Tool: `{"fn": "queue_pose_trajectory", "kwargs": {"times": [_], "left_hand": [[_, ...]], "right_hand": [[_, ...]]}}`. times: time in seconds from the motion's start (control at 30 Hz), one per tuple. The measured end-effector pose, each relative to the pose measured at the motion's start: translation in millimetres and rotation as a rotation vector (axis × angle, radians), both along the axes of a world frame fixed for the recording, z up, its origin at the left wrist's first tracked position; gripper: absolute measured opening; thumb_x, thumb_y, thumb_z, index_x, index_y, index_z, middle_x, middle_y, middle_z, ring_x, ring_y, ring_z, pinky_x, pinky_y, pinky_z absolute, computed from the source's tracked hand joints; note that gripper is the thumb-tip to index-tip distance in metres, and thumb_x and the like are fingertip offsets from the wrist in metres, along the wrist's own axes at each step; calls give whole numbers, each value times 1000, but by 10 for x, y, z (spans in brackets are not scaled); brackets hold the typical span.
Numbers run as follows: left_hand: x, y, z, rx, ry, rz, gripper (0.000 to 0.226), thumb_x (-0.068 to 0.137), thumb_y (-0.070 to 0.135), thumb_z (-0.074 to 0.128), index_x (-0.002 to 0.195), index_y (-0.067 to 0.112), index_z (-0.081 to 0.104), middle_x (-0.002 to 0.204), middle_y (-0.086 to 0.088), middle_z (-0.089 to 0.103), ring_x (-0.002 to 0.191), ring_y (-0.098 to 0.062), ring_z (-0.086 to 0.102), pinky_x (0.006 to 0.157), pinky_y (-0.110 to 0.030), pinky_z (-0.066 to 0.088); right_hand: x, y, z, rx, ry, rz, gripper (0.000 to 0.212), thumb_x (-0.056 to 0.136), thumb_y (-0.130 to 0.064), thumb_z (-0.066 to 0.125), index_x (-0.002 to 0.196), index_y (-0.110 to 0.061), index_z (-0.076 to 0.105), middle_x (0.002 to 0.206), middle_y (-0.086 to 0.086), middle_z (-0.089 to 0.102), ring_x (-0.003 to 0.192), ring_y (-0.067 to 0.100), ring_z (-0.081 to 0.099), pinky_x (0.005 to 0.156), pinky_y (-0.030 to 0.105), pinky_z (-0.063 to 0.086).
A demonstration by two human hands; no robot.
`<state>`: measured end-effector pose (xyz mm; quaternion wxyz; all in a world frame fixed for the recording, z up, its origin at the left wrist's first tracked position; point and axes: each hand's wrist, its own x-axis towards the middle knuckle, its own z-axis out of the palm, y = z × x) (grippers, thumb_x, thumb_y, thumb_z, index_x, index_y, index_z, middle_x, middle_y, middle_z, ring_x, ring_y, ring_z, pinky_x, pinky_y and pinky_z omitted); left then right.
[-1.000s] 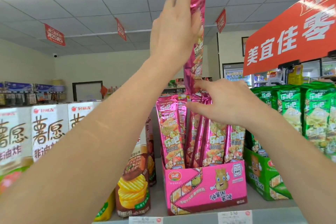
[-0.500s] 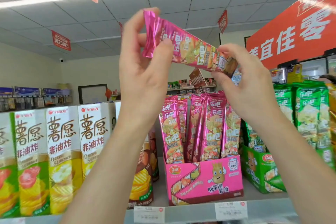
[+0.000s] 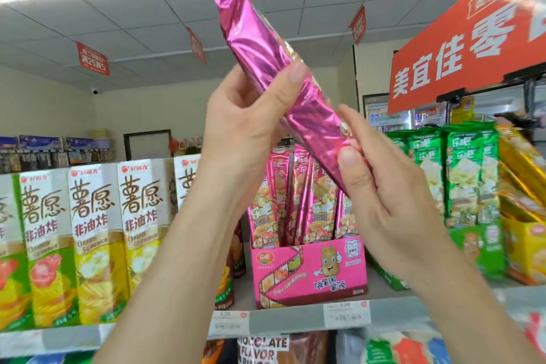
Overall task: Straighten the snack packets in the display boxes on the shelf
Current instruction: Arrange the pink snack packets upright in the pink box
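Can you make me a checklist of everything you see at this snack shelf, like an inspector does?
Surface: grey shelf, with price tags on its front edge.
Job's things: held packet, pink and tilted, up above the pink box; other pink packets stand upright in that box.
Clutter: nothing seen.
Hands: left hand grips the held packet's middle; right hand pinches its lower end.
Cables: nothing seen.
Surroundings: white cartons to the left, green packets to the right, red sign overhead.
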<state>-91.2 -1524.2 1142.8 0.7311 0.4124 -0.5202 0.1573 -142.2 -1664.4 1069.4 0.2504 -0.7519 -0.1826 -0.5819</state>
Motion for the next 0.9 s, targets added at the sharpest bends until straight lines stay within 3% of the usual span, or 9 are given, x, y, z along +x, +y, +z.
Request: {"fn": "queue_pose_trajectory", "kwargs": {"times": [0.13, 0.27, 0.37, 0.47, 0.57, 0.67, 0.73, 0.83, 0.9], "left_hand": [[-31, -193, -320, 108, 63, -41, 4, 78, 21, 76, 76, 21, 72, 73, 5, 69, 65, -10, 63, 66, -29, 54], [-97, -276, -581, 102, 94, -24, 13, 75, 19, 78, 85, 17, 71, 82, 2, 72, 75, -13, 64, 73, -28, 56], [-172, -308, -725, 41, 149, 79, 21, 71, 28, 78, 87, 17, 69, 80, 2, 71, 72, -14, 63, 66, -28, 55], [-239, -357, -852, 1, 258, 135, 18, 81, 28, 77, 91, 18, 66, 78, 1, 67, 71, -18, 58, 65, -33, 50], [-265, -428, -974, -42, 380, 148, 25, 75, 45, 72, 89, 24, 67, 85, -8, 63, 80, -25, 57, 75, -42, 47], [-234, -405, -983, -89, 498, 264, 54, 77, 60, 63, 112, 19, 68, 116, -6, 68, 108, -26, 63, 100, -48, 46], [-215, -387, -1001, -79, 518, 336, 63, 87, 63, 53, 129, 17, 60, 132, -6, 61, 125, -24, 56, 108, -52, 40], [-220, -390, -1071, -84, 549, 361, 60, 91, 61, 51, 129, 15, 60, 133, -11, 60, 124, -29, 56, 105, -55, 42], [-308, -403, -1115, -89, 550, 392, 63, 89, 60, 51, 129, 12, 59, 134, -13, 59, 125, -30, 55, 106, -55, 41]], "right_hand": [[-46, 68, -172, 127, 24, 78, 53, 102, -37, 30, 149, -14, 37, 143, -5, 49, 133, 0, 41, 109, 16, 30], [-92, 115, -315, 199, 50, 142, 55, 98, -38, 32, 147, -17, 40, 137, -17, 47, 129, -13, 37, 102, 2, 24], [-176, 71, -460, 317, 160, 344, 40, 95, -40, 45, 135, -34, 50, 126, -26, 58, 120, -7, 51, 98, 10, 38], [-309, 27, -668, 410, 327, 556, 33, 88, -51, 57, 118, -40, 63, 95, -16, 72, 83, 1, 66, 75, 15, 50], [-413, 24, -941, 517, 406, 646, 41, 77, -51, 64, 114, -35, 66, 67, -5, 64, 59, 6, 56, 56, 16, 45], [-479, -28, -1205, 564, 490, 580, 58, 71, -52, 71, 124, -31, 62, 93, -14, 73, 79, 3, 66, 70, 12, 47], [-532, -90, -1318, 569, 520, 551, 58, 69, -53, 74, 122, -32, 64, 100, -9, 74, 87, 5, 67, 76, 13, 48], [-643, -176, -1410, 586, 565, 562, 59, 58, -69, 75, 110, -43, 68, 90, 7, 72, 74, 10, 63, 66, 19, 49], [-692, -230, -1440, 632, 577, 600, 50, 58, -58, 78, 104, -44, 70, 84, 19, 65, 63, 12, 56, 53, 21, 46]]}}
